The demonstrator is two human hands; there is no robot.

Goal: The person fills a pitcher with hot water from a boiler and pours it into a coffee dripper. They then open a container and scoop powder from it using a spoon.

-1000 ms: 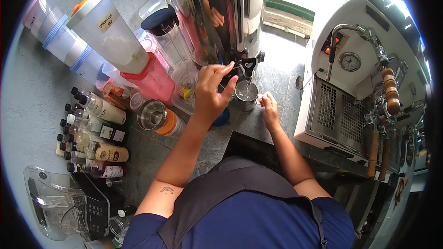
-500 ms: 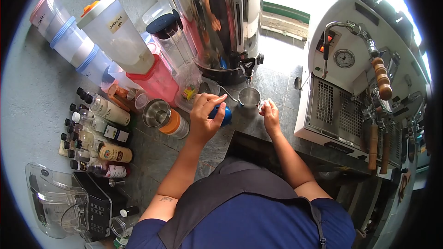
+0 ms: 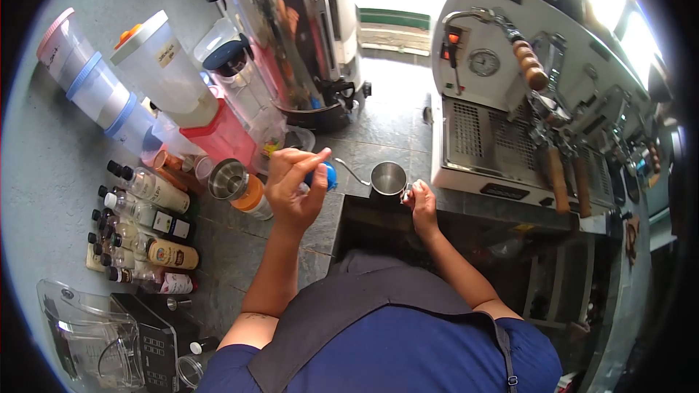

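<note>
- Head camera, looking down on a drinks counter: the person's right hand [image 3: 421,200] pinches the handle of a small steel pitcher [image 3: 388,177], which stands at the front edge of the stone counter [image 3: 378,131], between a tall steel urn [image 3: 291,36] and the espresso machine [image 3: 510,102].
- Left hand [image 3: 291,185] is raised just above the counter, fingers curled around a small blue object [image 3: 325,175]; most of it is hidden behind the fingers, so what it is cannot be told.
- Pitcher sits upright with its mouth open to the camera; whether it holds liquid cannot be made out.
- Crowding the left side: a steel jigger [image 3: 229,178] set on an orange-banded jar, a red-based container [image 3: 222,135], a labelled plastic jug [image 3: 160,65], and a cluster of small syrup bottles [image 3: 142,225] near the wall, with a blender jar [image 3: 80,327] at the lower left.
- Risk, as a judgement: held only by a fingertip pinch so near the counter's edge, the pitcher could tip or slide off if tugged sideways, spilling whatever is inside.
- Second risk: the left forearm hangs close to the jigger and jar; a careless sweep could knock them into the bottles.
- Third: the blue object, held loosely at the fingertips, could drop.
</note>
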